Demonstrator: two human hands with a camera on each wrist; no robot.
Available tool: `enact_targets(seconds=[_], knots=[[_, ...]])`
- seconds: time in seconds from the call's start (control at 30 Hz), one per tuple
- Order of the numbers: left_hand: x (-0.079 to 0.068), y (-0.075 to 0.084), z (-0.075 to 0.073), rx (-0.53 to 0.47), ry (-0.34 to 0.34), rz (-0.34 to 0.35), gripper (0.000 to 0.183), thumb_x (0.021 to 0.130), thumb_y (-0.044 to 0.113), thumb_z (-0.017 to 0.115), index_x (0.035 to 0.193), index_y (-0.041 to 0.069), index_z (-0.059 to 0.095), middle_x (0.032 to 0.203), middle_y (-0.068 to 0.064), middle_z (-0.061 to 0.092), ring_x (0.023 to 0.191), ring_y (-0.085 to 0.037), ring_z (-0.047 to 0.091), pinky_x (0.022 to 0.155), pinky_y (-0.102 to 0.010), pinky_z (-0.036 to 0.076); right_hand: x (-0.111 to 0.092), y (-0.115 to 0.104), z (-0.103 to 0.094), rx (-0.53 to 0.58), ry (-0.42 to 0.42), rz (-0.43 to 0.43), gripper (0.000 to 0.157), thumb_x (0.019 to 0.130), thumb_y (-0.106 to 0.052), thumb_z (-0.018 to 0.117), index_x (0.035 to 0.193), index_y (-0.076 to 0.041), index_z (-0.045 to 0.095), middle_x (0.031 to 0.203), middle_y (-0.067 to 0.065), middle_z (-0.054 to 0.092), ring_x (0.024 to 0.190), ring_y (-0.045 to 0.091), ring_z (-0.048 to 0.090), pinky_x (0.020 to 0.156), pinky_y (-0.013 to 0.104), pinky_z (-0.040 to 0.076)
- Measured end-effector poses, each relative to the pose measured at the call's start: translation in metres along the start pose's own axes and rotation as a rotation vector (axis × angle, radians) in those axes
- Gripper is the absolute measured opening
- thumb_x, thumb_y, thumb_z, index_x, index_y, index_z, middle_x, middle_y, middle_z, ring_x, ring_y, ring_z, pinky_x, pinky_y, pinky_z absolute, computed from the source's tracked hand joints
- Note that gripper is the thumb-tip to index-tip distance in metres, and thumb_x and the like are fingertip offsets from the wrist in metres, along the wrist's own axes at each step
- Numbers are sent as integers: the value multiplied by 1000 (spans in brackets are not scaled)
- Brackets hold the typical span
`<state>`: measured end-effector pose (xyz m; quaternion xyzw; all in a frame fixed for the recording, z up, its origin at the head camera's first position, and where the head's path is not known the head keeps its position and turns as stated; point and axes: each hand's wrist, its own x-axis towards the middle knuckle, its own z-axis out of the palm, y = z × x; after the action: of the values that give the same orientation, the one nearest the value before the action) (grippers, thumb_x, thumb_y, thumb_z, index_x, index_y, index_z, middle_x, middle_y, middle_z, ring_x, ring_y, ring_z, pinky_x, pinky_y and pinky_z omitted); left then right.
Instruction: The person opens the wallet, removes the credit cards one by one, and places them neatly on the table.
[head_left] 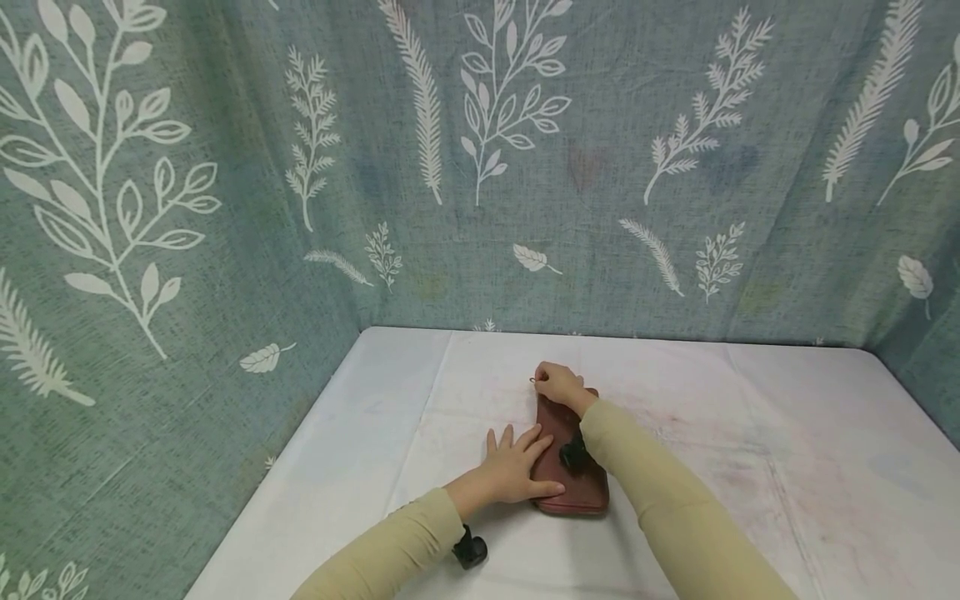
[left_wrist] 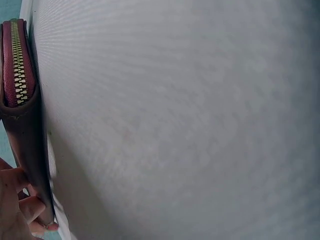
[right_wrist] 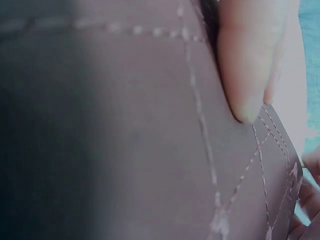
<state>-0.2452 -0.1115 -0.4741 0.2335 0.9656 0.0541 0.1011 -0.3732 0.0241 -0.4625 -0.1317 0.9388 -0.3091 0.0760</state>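
A brown leather zip wallet (head_left: 553,442) lies lengthwise on the white cloth. My left hand (head_left: 513,471) rests on its near left side with the fingers spread, the thumb across the near part. At the wallet's far left corner, my right hand (head_left: 558,385) curls its fingers and pinches the zipper pull, of which a small bit shows beyond the fingertips. The left wrist view has the wallet's edge (left_wrist: 27,135) with a brass zipper (left_wrist: 19,70) on dark red tape, its teeth closed there. Crossing stitch lines run over the leather face (right_wrist: 150,125) in the right wrist view.
A white cloth-covered table (head_left: 750,433) spreads around the wallet, faintly stained and creased. Green curtains (head_left: 450,250) with white leaf prints stand along the back and sides. Small black cameras (head_left: 470,550) are worn at both wrists.
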Motion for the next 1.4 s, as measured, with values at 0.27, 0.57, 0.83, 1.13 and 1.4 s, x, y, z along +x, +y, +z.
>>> enact_targets(seconds=[0.27, 0.57, 0.83, 1.13, 1.4], knots=[[0, 0, 0, -7, -6, -3, 81, 79, 69, 46, 144, 23, 29, 151, -2, 22, 132, -46, 21, 101, -64, 14, 5, 4, 2, 72, 50, -3, 14, 90, -20, 53, 87, -7, 58, 83, 6, 57, 74, 19, 49, 73, 38, 37], [-1, 1, -3, -10, -14, -11, 81, 80, 68, 47, 144, 24, 28, 151, -2, 21, 133, -45, 21, 101, -64, 13, 1, 9, -8, 37, 102, -22, 14, 88, -19, 55, 83, -7, 60, 79, 5, 58, 69, 17, 48, 63, 31, 37], [-2, 3, -5, -13, -17, -15, 80, 80, 68, 48, 144, 23, 29, 150, -3, 23, 133, -44, 22, 102, -62, 15, -6, 13, -23, -25, 82, -51, 14, 86, -13, 55, 78, -4, 63, 71, 6, 57, 61, 15, 45, 57, 27, 37], [-2, 3, -4, 8, -20, -27, 80, 79, 69, 46, 144, 24, 29, 150, -2, 23, 133, -44, 22, 102, -62, 15, -6, 22, -29, 43, 38, 8, 14, 84, -14, 56, 79, -5, 66, 73, 5, 60, 62, 15, 47, 57, 27, 38], [-1, 4, -6, 44, -23, -32, 81, 79, 70, 45, 143, 23, 30, 149, -2, 25, 132, -45, 23, 102, -63, 15, -5, 26, -31, 124, 21, 74, 15, 83, -13, 58, 83, -2, 68, 79, 8, 63, 66, 17, 50, 59, 27, 41]])
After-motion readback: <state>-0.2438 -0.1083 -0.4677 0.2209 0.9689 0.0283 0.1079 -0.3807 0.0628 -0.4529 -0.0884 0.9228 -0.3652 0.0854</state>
